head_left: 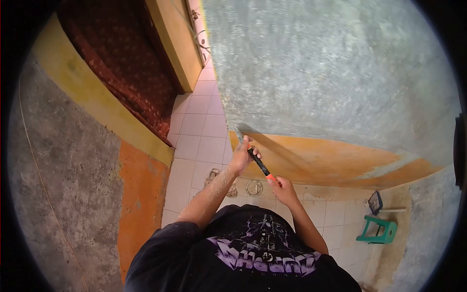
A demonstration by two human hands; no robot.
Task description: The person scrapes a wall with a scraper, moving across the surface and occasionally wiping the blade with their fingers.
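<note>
I see my left hand (242, 156) wrapped around the upper part of a scraper (253, 158), fingers closed on the shaft just below the blade. My right hand (282, 189) grips the lower end, fingers closed around the orange butt of the handle. The scraper is a slim tool: a pale metal blade at the top, a black shaft running down and to the right, and a bright orange tip at the bottom. It sits tilted, blade end up and to the left, and the blade meets the wall (331, 73) at its outer corner, right where the grey scraped plaster gives way to the orange painted band (331, 163) below. My left forearm is dusted with pale powder. Beneath my hands the floor (199, 126) is pale square tile, with a round drain cover (254, 188) just below the tool. Well off to the right a small green stool (378, 230) stands near the wall.
</note>
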